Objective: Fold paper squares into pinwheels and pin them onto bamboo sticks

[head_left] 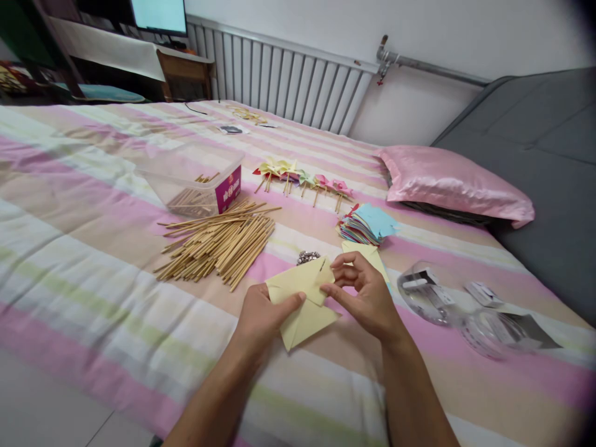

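A pale yellow folded paper square (305,298) is held just above the striped bedspread (93,248). My left hand (263,316) pinches its left edge with thumb on top. My right hand (365,292) grips a folded flap near the paper's upper right corner with fingertips. Another yellow paper (367,254) lies just behind my right hand. A small pile of silver pins (308,256) sits right behind the held paper.
A heap of wooden sticks (218,242) lies to the left, with a clear plastic box (195,180) of sticks behind it. Finished paper pinwheels (302,178) lie in a row. A stack of coloured paper (365,225), a pink pillow (451,183) and clear plastic packaging (447,298) lie on the right.
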A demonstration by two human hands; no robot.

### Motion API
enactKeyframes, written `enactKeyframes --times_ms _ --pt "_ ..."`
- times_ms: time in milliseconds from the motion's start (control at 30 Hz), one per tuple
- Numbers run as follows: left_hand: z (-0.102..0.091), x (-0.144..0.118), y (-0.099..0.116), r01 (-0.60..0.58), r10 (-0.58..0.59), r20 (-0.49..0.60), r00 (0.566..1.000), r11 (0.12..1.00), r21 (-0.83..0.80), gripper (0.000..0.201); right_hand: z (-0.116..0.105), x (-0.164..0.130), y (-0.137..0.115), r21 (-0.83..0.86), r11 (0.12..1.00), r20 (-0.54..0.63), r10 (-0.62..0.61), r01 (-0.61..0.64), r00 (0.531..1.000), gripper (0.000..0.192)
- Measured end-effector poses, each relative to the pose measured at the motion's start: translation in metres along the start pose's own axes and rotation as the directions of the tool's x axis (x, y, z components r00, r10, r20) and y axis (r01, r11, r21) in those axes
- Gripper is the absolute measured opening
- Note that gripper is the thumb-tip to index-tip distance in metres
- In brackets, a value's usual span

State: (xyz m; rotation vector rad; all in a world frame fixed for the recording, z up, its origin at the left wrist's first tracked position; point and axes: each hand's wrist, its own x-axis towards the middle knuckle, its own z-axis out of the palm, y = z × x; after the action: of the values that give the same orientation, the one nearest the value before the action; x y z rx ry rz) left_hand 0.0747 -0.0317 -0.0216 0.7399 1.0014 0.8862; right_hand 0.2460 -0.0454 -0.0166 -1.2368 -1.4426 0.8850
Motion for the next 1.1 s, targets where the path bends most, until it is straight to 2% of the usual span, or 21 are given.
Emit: enactKeyframes --times_ms 167,300,367,467,533,600,800,967,1100 --pt "-0.001 0.002 0.000 -0.029 0.028 -0.058 0.998 0.999 -0.016 0.039 0.000 0.001 0.000 -0.029 0.998 -0.136 -0.056 0.053 0.989 0.026" --pt "-0.003 0.002 0.001 -0.068 0.051 -0.148 0.988 0.992 -0.111 0.041 0.000 -0.002 -0.006 -0.121 0.983 -0.257 -0.168 0.141 0.951 0.015" --pt "-0.003 0.002 0.002 -0.082 0.052 -0.184 0.982 0.983 -0.162 0.043 -0.001 -0.004 -0.011 -0.099 0.981 -0.205 -0.185 0.168 0.961 0.010" --pt "-0.004 0.002 0.005 -0.106 0.057 -0.210 0.976 0.967 -0.231 0.045 -0.001 -0.009 -0.018 -0.049 0.992 0.071 -0.115 0.118 0.991 0.002" --pt "-0.004 0.002 0.007 -0.131 0.078 -0.199 0.977 0.954 -0.269 0.046 0.000 -0.010 -0.019 -0.088 0.993 0.215 -0.054 0.074 0.975 0.005" --pt "-0.005 0.003 0.008 -0.146 0.096 -0.178 0.979 0.944 -0.295 0.047 0.003 -0.011 -0.018 -0.138 0.989 0.276 -0.013 0.053 0.961 0.012" --pt "-0.007 0.005 0.006 -0.158 0.123 -0.123 0.985 0.930 -0.332 0.049 0.013 -0.009 -0.011 -0.165 0.985 0.324 0.001 0.055 0.946 0.028" --pt "-0.006 0.005 0.005 -0.138 0.101 -0.120 0.988 0.926 -0.351 0.052 0.019 -0.007 -0.007 -0.191 0.976 0.306 -0.039 0.101 0.951 0.025" --pt "-0.005 0.003 0.004 -0.136 0.119 -0.070 0.990 0.928 -0.348 0.052 0.022 -0.006 -0.007 -0.138 0.986 0.281 -0.046 0.088 0.959 0.017"
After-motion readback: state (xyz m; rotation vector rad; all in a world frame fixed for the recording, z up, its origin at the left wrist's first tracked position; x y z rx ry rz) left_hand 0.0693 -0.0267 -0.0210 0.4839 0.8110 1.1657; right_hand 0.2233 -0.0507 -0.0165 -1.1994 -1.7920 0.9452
